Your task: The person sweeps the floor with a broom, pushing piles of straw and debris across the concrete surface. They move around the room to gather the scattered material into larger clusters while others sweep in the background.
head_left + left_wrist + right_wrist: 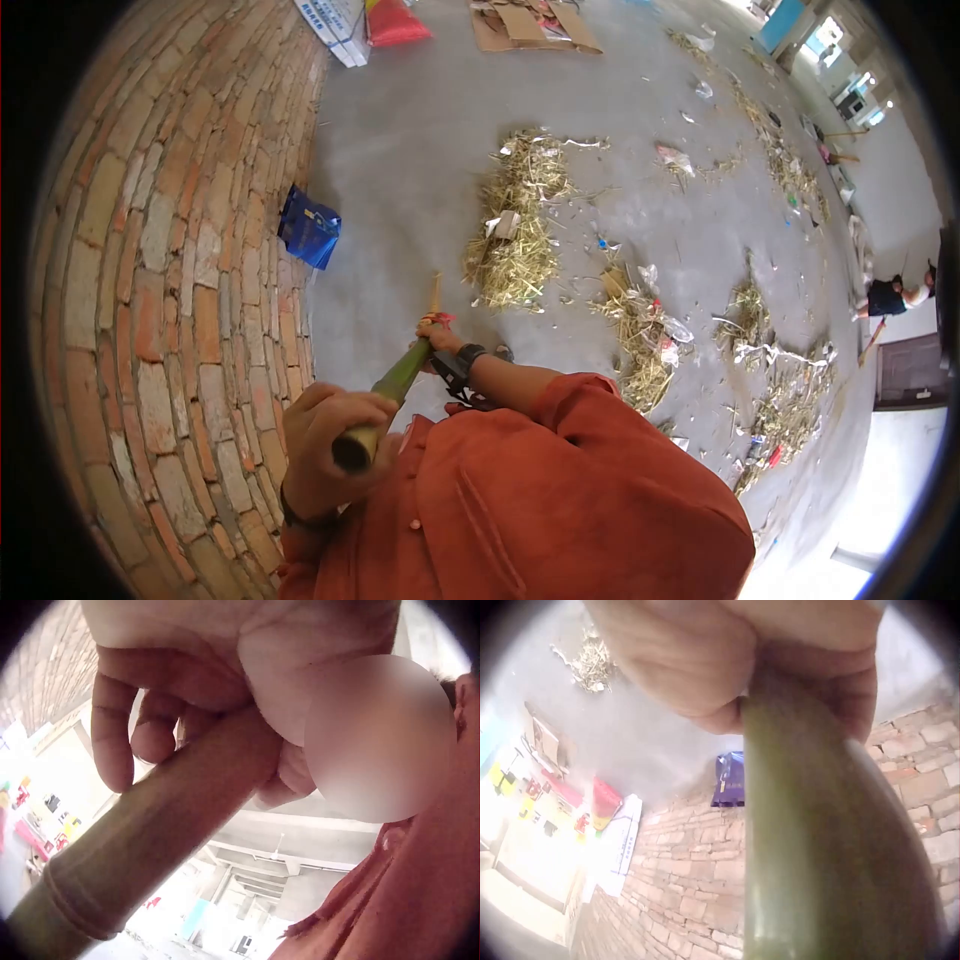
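A green bamboo pole point(403, 371) slants down and away in front of the orange shirt, its hollow cut end toward the head camera. My left hand point(335, 440) grips it close to that end. In the left wrist view, fingers curl over the pole point(142, 832) just above a raised joint ring. Farther down, my right hand point(441, 338) holds the pole, wrapped around it in the right wrist view, where the smooth green stem point(817, 840) fills the foreground. Beyond the right hand a thin yellowish length point(436, 290) shows; the pole's far end is mostly hidden.
A brick wall point(190, 300) runs along the left, with a blue bag point(312, 230) at its foot. Straw heaps point(520, 220) mixed with litter point(675, 158) lie on the grey floor. Flattened cardboard point(535, 25) lies ahead. Another person point(887, 297) stands far right.
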Demonstrator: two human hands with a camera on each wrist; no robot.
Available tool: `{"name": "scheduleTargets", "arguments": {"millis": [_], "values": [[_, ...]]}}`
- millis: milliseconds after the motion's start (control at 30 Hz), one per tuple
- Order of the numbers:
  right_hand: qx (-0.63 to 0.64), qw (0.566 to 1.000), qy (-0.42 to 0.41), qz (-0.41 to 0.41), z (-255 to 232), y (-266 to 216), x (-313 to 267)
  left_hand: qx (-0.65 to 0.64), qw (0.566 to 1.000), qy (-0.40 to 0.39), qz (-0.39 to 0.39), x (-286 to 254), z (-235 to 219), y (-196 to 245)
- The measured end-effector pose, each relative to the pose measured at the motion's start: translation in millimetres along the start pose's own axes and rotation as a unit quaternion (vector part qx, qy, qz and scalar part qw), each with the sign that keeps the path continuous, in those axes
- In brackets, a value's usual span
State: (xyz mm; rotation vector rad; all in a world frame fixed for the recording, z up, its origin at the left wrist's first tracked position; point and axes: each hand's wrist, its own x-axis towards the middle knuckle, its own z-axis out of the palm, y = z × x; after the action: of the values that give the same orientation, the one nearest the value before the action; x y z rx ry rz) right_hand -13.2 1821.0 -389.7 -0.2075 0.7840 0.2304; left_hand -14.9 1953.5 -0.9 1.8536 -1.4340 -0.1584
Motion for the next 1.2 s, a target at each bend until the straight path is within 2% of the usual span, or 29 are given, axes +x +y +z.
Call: {"name": "scheduleTargets", "arguments": {"millis": [33,67,200,233,267,300,367,400,433,467,500,567,633,667,733,767,833,867,900,933,967,1000,1033,1100,1167,1200], "values": [[-0.018,1.000,0.005,-0.004,-13.8,-13.6,11.4,-0.003,1.000,-0.007,0.000,13.7,7.5,-12.3],[-0.010,0.998,0.051,-0.045,-16.6,-30.7,6.6,-0.041,0.999,0.001,-0.012,25.7,14.3,-26.0],[0.009,0.991,0.113,-0.070,-32.8,-88.5,-36.0,-0.198,0.978,0.019,-0.065,52.7,29.9,-71.2],[-0.030,0.983,0.144,-0.106,-35.4,-96.9,-46.1,-0.254,0.962,0.034,-0.090,56.4,32.5,-82.0],[-0.069,0.972,0.173,-0.141,-37.8,-105.5,-57.3,-0.290,0.952,0.003,-0.094,59.0,33.8,-97.8],[-0.066,0.972,0.175,-0.142,-59.2,-113.5,-56.1,-0.293,0.952,0.000,-0.094,62.2,38.3,-109.0],[-0.117,0.964,0.178,-0.159,-131.9,-128.6,-32.4,-0.381,0.907,-0.021,-0.176,68.2,49.6,-133.5],[-0.085,0.955,0.221,-0.179,-153.9,-133.4,-27.8,-0.399,0.896,-0.048,-0.187,67.8,57.9,-151.6],[-0.050,0.942,0.264,-0.199,-154.9,-136.5,-35.8,-0.402,0.895,-0.056,-0.183,68.1,64.7,-163.6],[-0.040,0.941,0.267,-0.205,-158.4,-139.8,-47.7,-0.418,0.877,-0.069,-0.227,68.8,69.3,-174.9],[0.008,0.933,0.288,-0.216,-139.2,-143.6,-77.2,-0.431,0.856,-0.084,-0.271,68.9,72.1,-185.3],[0.065,0.919,0.313,-0.230,-122.0,-145.0,-91.6,-0.467,0.839,-0.105,-0.259,74.7,71.1,-193.6],[0.139,0.905,0.281,-0.287,-130.3,-153.3,-76.4,-0.433,0.863,-0.096,-0.241,88.5,58.9,-190.0],[0.145,0.915,0.238,-0.293,-131.6,-151.4,-67.1,-0.436,0.862,-0.102,-0.237,94.5,50.5,-190.9],[0.177,0.913,0.222,-0.292,-81.0,-143.7,-63.9,-0.422,0.895,-0.064,-0.129,107.7,28.0,-193.2],[0.205,0.914,0.204,-0.285,-46.5,-140.0,-65.1,-0.422,0.895,-0.067,-0.127,112.1,12.5,-192.0],[0.239,0.933,0.155,-0.221,5.4,-136.3,-61.2,-0.372,0.924,-0.044,-0.071,117.9,-20.7,-184.1],[0.263,0.933,0.140,-0.200,32.6,-132.6,-59.2,-0.371,0.925,-0.045,-0.071,119.3,-33.0,-178.6],[0.287,0.933,0.124,-0.178,53.3,-129.6,-52.8,-0.363,0.931,-0.040,-0.022,120.7,-44.2,-173.1],[0.286,0.934,0.122,-0.176,62.1,-126.2,-38.4,-0.353,0.934,-0.035,0.026,122.5,-54.7,-166.8],[0.282,0.945,0.067,-0.150,71.0,-121.8,-24.9,-0.349,0.936,-0.034,0.024,128.1,-64.7,-157.6],[0.276,0.953,0.012,-0.123,78.7,-118.8,-13.5,-0.288,0.950,-0.072,0.099,137.0,-71.9,-146.1],[0.274,0.955,0.009,-0.118,89.7,-118.1,-9.1,-0.224,0.953,-0.109,0.171,143.3,-74.2,-136.0],[0.210,0.973,0.006,-0.092,107.9,-116.1,0.4,-0.195,0.961,-0.097,0.170,146.8,-67.3,-120.9],[0.186,0.979,0.010,-0.081,113.4,-118.9,14.6,-0.118,0.965,-0.143,0.186,150.6,-55.4,-116.6],[0.140,0.986,-0.009,-0.090,101.1,-120.6,34.5,-0.110,0.967,-0.159,0.168,152.0,-45.4,-115.9]]}}
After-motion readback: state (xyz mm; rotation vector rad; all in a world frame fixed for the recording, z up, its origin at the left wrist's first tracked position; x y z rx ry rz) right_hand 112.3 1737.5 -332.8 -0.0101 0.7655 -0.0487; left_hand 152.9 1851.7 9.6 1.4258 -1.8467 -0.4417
